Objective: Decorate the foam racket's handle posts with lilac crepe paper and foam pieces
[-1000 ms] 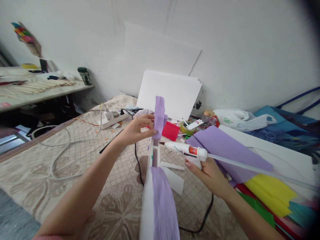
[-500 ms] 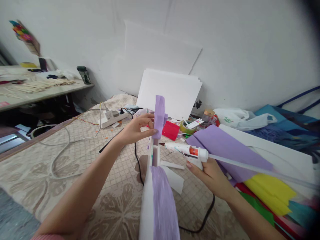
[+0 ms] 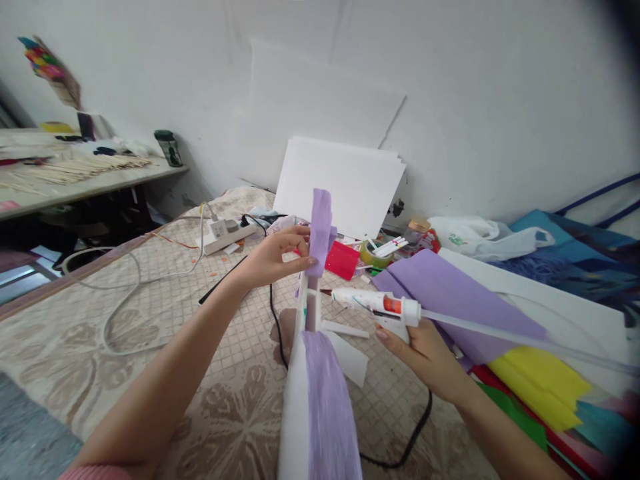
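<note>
My left hand point(image 3: 280, 257) pinches a strip of purple crepe paper point(image 3: 320, 230), which stands up at the far end of a long white board structure point(image 3: 293, 407). Closer to me, more purple paper point(image 3: 333, 407) covers the structure's narrow edge, and a bare gap shows between the two purple parts. In my right hand point(image 3: 425, 353) is a white hot glue gun point(image 3: 385, 307) with an orange window. Its nozzle points left at the bare gap, and a long clear glue stick point(image 3: 490, 333) sticks out of its back. I cannot tell whether the nozzle touches the board.
White boards point(image 3: 340, 180) lean on the wall. Purple sheets point(image 3: 465, 300) and yellow paper point(image 3: 543, 383) lie at the right. A red piece point(image 3: 343, 260) and a tape roll point(image 3: 375, 257) sit behind the gun. A power strip point(image 3: 227, 237) with cables is at the left.
The glue gun in my right hand has shifted very slightly to the right and down. My left hand keeps its hold on the purple paper strip.
</note>
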The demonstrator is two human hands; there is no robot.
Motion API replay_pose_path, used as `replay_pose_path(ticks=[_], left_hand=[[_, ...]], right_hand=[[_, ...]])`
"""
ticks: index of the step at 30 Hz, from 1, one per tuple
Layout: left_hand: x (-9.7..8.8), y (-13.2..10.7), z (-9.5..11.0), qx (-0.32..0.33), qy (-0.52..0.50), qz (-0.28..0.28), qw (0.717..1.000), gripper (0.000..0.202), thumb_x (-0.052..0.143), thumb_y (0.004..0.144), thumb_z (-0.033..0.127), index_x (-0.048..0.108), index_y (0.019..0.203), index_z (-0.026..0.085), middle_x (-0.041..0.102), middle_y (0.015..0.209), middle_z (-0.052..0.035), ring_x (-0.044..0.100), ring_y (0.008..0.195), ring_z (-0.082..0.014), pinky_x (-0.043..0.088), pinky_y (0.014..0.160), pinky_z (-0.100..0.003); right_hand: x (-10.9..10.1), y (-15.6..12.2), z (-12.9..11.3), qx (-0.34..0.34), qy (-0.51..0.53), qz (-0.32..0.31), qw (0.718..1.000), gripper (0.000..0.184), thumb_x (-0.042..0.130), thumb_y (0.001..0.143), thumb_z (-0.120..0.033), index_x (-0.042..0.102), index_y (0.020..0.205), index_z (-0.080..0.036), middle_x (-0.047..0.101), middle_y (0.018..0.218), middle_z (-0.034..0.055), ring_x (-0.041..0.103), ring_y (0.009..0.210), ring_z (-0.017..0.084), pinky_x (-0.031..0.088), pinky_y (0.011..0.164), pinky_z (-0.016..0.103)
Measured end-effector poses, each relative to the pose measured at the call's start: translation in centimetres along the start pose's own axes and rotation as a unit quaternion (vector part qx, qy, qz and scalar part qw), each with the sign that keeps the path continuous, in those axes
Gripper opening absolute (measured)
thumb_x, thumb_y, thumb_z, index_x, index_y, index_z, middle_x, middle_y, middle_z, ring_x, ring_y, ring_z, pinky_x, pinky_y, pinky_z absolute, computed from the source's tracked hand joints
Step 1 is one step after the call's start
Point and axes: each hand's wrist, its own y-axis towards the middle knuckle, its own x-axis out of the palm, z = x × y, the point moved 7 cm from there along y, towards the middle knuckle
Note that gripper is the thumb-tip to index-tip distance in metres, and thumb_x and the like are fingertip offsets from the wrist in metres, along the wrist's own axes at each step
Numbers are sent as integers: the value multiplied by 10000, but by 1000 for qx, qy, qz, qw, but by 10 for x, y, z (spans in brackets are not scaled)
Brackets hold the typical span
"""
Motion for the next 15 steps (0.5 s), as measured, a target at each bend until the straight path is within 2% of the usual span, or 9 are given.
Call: replay_pose_path(ticks=[3, 5, 7, 12, 15], left_hand=[[0, 0, -1, -11, -42, 1, 999, 235, 659, 830, 341, 593, 671, 181, 642, 1150, -86, 544, 1185, -268, 459, 973, -422], [1, 0, -2, -12, -54, 2, 998, 226, 666, 825, 333, 597, 672, 182, 635, 1168, -85, 537, 1197, -268, 455, 981, -424], [1, 0, -4, -13, -57, 2, 998, 214, 670, 823, 331, 607, 682, 182, 629, 1188, -86, 539, 1195, -269, 456, 978, -424], [1, 0, -4, -15, -59, 1, 998, 213, 670, 823, 326, 609, 683, 178, 620, 1215, -87, 552, 1178, -259, 470, 953, -402], [1, 0, -4, -15, -62, 2, 998, 211, 671, 822, 323, 606, 682, 179, 619, 1208, -88, 546, 1191, -255, 468, 960, -399]], right_hand=[[1, -7, -1, -1, 7, -23, 1000, 377, 498, 949, -455, 654, 1197, -218, 713, 1173, 79, 640, 1105, 296, 483, 976, 416], [4, -10, -2, 4, 11, -47, 999, 378, 481, 957, -454, 657, 1199, -225, 720, 1150, 75, 657, 1061, 288, 506, 933, 401], [4, -10, -4, 8, 12, -52, 999, 358, 472, 959, -458, 685, 1129, -226, 738, 1071, 68, 674, 992, 278, 520, 895, 389], [-1, 4, -13, 0, 12, -17, 1000, 330, 466, 958, -461, 684, 960, -212, 738, 925, 55, 672, 883, 261, 511, 885, 398], [-2, 14, -19, -5, 8, -17, 1000, 342, 448, 962, -468, 654, 868, -211, 711, 821, 44, 666, 893, 266, 512, 871, 393]])
